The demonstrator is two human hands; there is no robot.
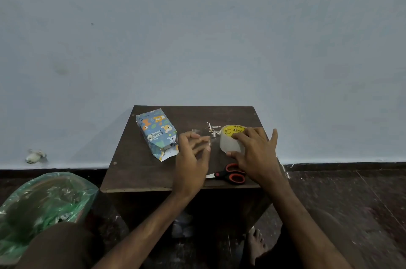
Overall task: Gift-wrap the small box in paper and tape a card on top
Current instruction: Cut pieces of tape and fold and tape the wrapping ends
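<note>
Far left, on the floor: bin lined with a green bag (pixel 44 198), off the bench (pixel 136 176). On the bench, left and far: the box (pixel 157 132), already in blue animal-print paper, lying slantwise; its near end flap shows white underside and looks unsealed. Left hand (pixel 192 154) sits just right of that near end, very close to the paper; contact cannot be told. Its fingers are drawn together and point toward the roll, as if pinching a free end of clear tape, but the tape is too clear to confirm a hold. Right of it, paper scraps (pixel 213 130) on the far side. Then the tape roll (pixel 230 143), yellow core, standing on the bench, gripped by the right hand (pixel 257 154): thumb on the near wall, fingers over the top, little finger splayed. Scissors (pixel 232 175) lie near, below that hand. Judgement: step is drawing off a strip for the open flap. Hold the roll firm, pull level and taut so the strip does not fold on itself, cut short, then press the flap flat before sticking. No card seen.
</note>
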